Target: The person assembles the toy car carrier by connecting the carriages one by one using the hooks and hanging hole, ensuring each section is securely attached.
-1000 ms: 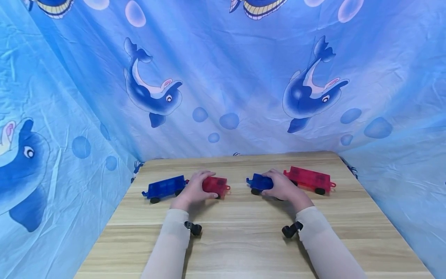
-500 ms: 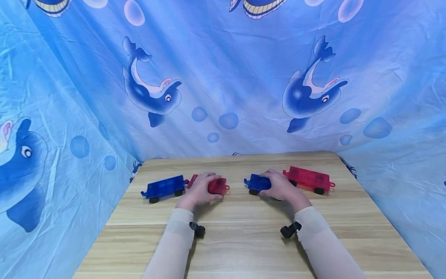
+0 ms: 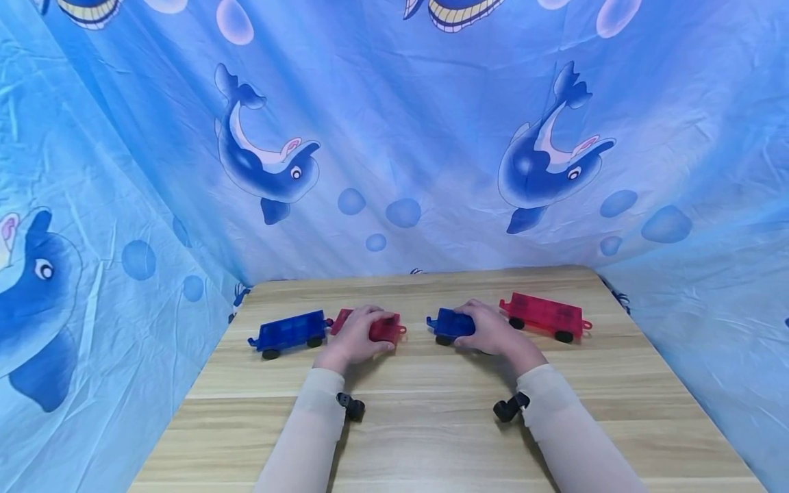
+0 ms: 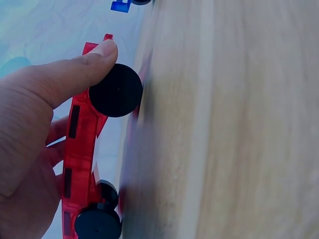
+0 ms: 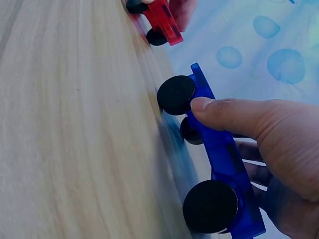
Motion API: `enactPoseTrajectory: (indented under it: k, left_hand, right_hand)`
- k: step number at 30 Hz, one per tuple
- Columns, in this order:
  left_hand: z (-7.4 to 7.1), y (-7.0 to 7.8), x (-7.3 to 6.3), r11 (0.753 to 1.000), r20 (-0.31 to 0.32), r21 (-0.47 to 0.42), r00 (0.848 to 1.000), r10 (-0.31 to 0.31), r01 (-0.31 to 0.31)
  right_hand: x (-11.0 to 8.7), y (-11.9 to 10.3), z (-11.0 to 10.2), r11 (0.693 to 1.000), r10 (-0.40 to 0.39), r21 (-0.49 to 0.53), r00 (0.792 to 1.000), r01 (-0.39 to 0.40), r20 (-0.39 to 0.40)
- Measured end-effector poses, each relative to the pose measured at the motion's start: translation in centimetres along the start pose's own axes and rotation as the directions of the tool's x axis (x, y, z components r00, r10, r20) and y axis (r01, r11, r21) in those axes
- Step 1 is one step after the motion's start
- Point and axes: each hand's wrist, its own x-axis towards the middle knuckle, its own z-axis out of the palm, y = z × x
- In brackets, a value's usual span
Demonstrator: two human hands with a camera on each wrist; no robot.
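Head view: the left hand [image 3: 356, 339] grips a red wagon [image 3: 385, 329], the right hand [image 3: 495, 334] a blue wagon [image 3: 453, 324]. Between the hands, loop [image 3: 403, 330] and hook [image 3: 431, 322] face each other, apart. Careful handling probably calls for low, light grips, both wagons level over the counter [image 3: 425, 424] and their ends aligned.

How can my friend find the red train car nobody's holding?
Look at the wooden table in front of the blue dolphin curtain. Just past the right hand, towards the table's far right corner, stands a red car with black wheels. The left hand holds the other red car, but no hand holds this one.
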Motion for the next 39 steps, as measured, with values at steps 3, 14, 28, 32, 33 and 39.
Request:
enactPoseTrajectory:
  k: [3, 14, 28, 32, 33, 39]
  left_hand:
    - [-0.1, 0.0, 0.0, 1.0, -0.008, -0.009, 1.0, 0.003, -0.003]
    - [-0.3, 0.0, -0.3, 0.998, -0.04, -0.059, 0.999, -0.019, 0.017]
    - [0.1, -0.5, -0.1, 0.996, -0.091, -0.081, 0.995, -0.046, 0.039]
    - [0.0, -0.5, -0.1, 0.994, -0.11, -0.094, 0.992, -0.056, 0.046]
    - [0.0, -0.4, -0.1, 0.994, -0.112, -0.095, 0.992, -0.059, 0.048]
    - [-0.1, -0.5, -0.1, 0.993, -0.117, -0.113, 0.992, -0.052, 0.039]
  right_hand:
    - [0.1, -0.1, 0.2, 1.0, 0.006, 0.016, 1.0, -0.006, 0.004]
    - [0.6, -0.8, 0.7, 0.997, -0.02, 0.077, 1.0, 0.018, 0.023]
    - [1.3, -1.8, 1.0, 0.994, -0.085, 0.08, 0.995, 0.08, 0.06]
    - [1.4, -2.1, 1.1, 0.993, -0.081, 0.093, 0.994, 0.075, 0.07]
    - [1.5, -2.1, 1.2, 0.993, -0.079, 0.097, 0.994, 0.072, 0.071]
    - [1.9, -2.6, 1.4, 0.993, -0.085, 0.089, 0.994, 0.078, 0.071]
